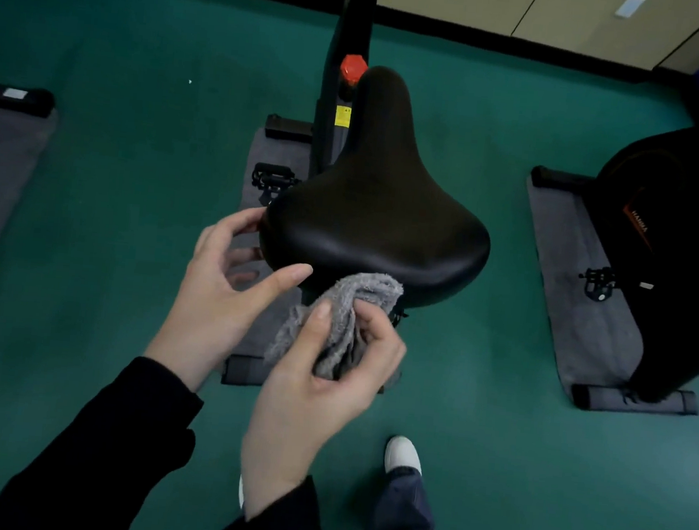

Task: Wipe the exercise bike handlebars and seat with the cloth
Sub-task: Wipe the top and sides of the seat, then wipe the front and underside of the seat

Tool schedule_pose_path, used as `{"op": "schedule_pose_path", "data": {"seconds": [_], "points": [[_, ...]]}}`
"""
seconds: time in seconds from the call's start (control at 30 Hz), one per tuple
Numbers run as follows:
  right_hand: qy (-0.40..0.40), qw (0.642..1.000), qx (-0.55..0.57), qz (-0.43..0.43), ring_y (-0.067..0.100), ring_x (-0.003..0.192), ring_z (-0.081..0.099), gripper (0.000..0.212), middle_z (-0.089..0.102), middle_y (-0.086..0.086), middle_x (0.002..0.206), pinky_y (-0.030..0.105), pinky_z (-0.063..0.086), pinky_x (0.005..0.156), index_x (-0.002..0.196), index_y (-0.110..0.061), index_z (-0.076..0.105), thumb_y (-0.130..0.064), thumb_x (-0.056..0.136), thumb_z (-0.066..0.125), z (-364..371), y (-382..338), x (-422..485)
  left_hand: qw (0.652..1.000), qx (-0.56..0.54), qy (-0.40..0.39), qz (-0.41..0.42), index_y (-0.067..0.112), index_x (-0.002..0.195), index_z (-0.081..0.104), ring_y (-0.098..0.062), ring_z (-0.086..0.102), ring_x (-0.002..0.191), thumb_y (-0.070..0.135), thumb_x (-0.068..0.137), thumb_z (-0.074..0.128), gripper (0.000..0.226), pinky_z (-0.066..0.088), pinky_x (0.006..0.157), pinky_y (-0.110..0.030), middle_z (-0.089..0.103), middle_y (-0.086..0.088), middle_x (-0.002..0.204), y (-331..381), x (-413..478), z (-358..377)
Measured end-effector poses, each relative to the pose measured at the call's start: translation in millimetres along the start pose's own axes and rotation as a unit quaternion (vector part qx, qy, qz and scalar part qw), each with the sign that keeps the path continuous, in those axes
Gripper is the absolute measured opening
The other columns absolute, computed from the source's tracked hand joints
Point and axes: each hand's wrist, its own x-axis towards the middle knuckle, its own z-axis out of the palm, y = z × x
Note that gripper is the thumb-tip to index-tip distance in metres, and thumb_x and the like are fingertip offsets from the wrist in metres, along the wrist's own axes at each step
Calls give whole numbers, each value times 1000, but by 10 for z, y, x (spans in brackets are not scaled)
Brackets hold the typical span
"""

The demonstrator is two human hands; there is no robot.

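While the grey cloth (364, 293) is bunched up and gripped in the right hand (320, 385), its upper fold is pressed against the rear edge of the black seat (377, 220), just under the rim. The cloth is enclosed by curled fingers, with the thumb laid over it on the left side, and a loose end is left hanging below the hand. The left hand (214, 295) is held at the seat's left rear corner with its fingers spread wide and lightly bent; nothing is held in it. Its index fingertip is seen at the seat's left edge (whether contact is made cannot be told), and its thumb is stretched toward the rear rim, just beside the cloth. The seat is viewed from above and behind, its narrow nose pointed away toward a red knob (353, 68) on the black frame (347, 32). A pedal (273, 178) is seen left of the seat, above a grey mat (273, 148) laid on green floor (137, 161). A second bike (678, 251) is parked on its own mat to the right.
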Motion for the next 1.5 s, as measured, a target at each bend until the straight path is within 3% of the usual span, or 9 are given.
{"op": "schedule_pose_path", "data": {"seconds": [0.23,0.3,0.5,0.6,0.73,0.9,1.07,1.23,1.5], "points": [[93,996,-13,6,20,96,57,26,56,6,98,29,45,89,96,-31,53,-8,84,60,-187,63,296,1000,5,-12,4,33,127,51,-8,55,116,48,61,73,71,46,101,-38,48,7,135,37,-14,-22],[103,994,-14,13,19,97,57,23,56,8,102,29,46,91,98,-25,53,-6,87,59,-291,86,536,1000,4,-14,2,35,126,51,-5,56,114,50,60,72,71,46,99,-34,48,9,134,51,-20,-26],[-16,996,-11,85,24,95,62,14,61,6,102,43,52,90,98,-19,54,-7,92,59,-688,34,1155,999,44,-23,-15,34,132,45,0,51,115,56,61,69,78,44,93,-24,43,16,134,164,-59,-77],[-56,996,-19,66,9,82,61,16,62,-3,93,36,52,79,94,-24,55,-8,92,59,-960,-182,1319,996,77,-28,-41,30,140,37,-1,50,113,54,64,69,86,42,94,-26,39,14,135,225,-130,-97],[-71,994,-23,76,10,82,62,18,64,-2,94,35,52,75,94,-27,57,-9,92,60,-1375,-504,1474,985,140,-58,-88,23,143,34,-11,50,114,32,82,70,72,40,91,-27,37,1,144,275,-328,-82],[-55,993,-20,100,10,85,63,21,66,0,97,28,51,77,95,-28,60,-8,91,61,-1920,-853,1581,969,198,-94,-112,17,137,44,-13,47,117,28,88,64,54,36,96,-28,44,-3,142,474,-658,110],[-43,993,-28,104,9,83,64,19,68,0,96,27,50,76,96,-26,60,-7,92,60,-2491,-1137,1773,949,273,-143,-68,17,135,47,-18,45,127,31,90,61,49,33,98,-24,46,-3,141,845,-969,754],[-28,995,-37,90,25,95,63,22,64,15,107,39,52,85,96,-26,59,-5,91,59,-3135,-1360,2176,919,329,-216,20,18,139,43,-17,40,131,37,93,56,51,30,103,-24,42,-2,144,1299,-1281,1738],[17,996,-53,75,18,83,62,14,65,9,97,36,51,76,98,-17,60,-6,90,60,-4542,-1555,2804,864,373,-318,116,17,141,39,-19,34,136,41,94,52,54,27,111,-31,39,-3,147,1785,-2021,3543]]}}
